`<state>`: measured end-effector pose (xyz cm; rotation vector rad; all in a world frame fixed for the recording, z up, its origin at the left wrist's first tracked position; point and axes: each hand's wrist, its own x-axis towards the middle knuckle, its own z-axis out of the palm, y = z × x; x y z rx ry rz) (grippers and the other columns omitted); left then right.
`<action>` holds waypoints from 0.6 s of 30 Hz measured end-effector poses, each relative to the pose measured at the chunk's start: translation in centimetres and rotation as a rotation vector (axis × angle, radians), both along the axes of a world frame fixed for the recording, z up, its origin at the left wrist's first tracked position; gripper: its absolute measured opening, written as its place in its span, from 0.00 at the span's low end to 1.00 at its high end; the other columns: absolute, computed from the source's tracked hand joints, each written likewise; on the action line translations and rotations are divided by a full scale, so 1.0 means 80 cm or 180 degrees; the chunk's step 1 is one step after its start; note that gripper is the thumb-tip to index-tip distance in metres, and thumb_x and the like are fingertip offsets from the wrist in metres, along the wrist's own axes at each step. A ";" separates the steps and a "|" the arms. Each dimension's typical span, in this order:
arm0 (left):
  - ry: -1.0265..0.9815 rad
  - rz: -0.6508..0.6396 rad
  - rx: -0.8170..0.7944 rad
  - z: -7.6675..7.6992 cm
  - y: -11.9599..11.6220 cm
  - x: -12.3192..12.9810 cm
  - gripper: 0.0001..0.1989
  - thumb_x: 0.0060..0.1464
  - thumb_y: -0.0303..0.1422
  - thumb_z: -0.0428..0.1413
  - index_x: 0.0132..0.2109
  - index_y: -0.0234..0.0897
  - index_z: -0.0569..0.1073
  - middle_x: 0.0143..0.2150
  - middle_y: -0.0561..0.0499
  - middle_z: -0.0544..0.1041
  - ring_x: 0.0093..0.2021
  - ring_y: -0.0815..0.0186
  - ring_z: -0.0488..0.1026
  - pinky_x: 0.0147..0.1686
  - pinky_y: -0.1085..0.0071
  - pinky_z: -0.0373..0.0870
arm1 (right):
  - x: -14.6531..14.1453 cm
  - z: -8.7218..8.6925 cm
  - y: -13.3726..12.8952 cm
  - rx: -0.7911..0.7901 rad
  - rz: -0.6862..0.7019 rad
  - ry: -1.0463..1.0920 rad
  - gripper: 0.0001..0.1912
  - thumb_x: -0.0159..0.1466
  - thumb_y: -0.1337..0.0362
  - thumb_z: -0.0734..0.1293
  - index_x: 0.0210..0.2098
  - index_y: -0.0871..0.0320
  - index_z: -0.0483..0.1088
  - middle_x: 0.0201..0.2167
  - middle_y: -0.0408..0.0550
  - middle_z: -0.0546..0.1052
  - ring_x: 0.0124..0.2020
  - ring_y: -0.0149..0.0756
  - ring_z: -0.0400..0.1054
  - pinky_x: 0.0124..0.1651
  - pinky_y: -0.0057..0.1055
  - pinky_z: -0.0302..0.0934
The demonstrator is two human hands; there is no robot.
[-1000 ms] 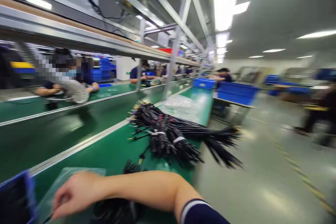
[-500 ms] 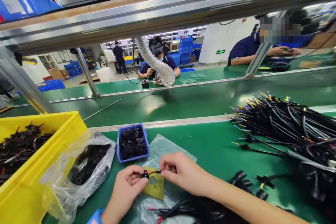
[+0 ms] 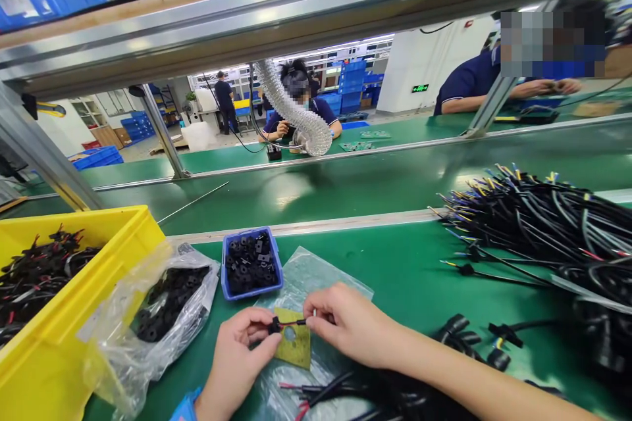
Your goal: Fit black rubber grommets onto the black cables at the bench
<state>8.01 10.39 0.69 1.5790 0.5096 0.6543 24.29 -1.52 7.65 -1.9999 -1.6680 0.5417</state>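
Between the thumb and fingers of my left hand (image 3: pixel 249 342) is a small black plastic part (image 3: pixel 274 324). Thin red and black wires run from it to the right, into a black cable (image 3: pixel 299 322). My right hand (image 3: pixel 343 325) pinches that cable where its sheath begins. Under the wires lies a yellow plate (image 3: pixel 296 350) with a round hole, on a clear plastic bag (image 3: pixel 326 276). Just beyond my hands stands a small blue bin (image 3: pixel 253 294) of black plastic parts. Cables with red wire ends (image 3: pixel 326 391) lie below my right hand.
At left, a yellow crate (image 3: pixel 143 230) holds wired black parts, beside an open plastic bag (image 3: pixel 192 322) of black pieces. A large bundle of black cables (image 3: pixel 553 230) covers the right side. A metal frame (image 3: pixel 207 33) crosses above; co-workers sit beyond it.
Both hands keep their grips on the black part and the cable, nearly unmoved. The view has shifted slightly. The co-worker at right has moved a little.
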 end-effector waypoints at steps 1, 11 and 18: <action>0.0001 0.0016 0.0085 0.001 0.000 0.000 0.07 0.40 0.28 0.60 0.30 0.33 0.71 0.35 0.45 0.77 0.34 0.63 0.75 0.34 0.73 0.74 | 0.000 0.001 0.000 -0.0013 0.0004 -0.0062 0.08 0.55 0.71 0.61 0.24 0.58 0.72 0.14 0.38 0.65 0.17 0.26 0.52 0.22 0.23 0.42; 0.0265 0.0258 0.0708 0.000 -0.003 -0.001 0.05 0.42 0.29 0.60 0.31 0.34 0.74 0.32 0.48 0.76 0.30 0.65 0.74 0.31 0.75 0.74 | -0.001 0.002 -0.002 0.0013 0.0140 -0.0042 0.09 0.53 0.72 0.61 0.24 0.58 0.73 0.14 0.39 0.66 0.16 0.26 0.51 0.22 0.23 0.42; 0.0331 0.0242 0.1241 0.009 -0.011 0.002 0.02 0.44 0.27 0.59 0.30 0.35 0.75 0.30 0.50 0.76 0.28 0.67 0.73 0.28 0.76 0.73 | 0.004 -0.004 0.000 0.0105 0.0017 0.0523 0.06 0.55 0.70 0.63 0.28 0.60 0.73 0.16 0.38 0.68 0.19 0.27 0.58 0.24 0.22 0.48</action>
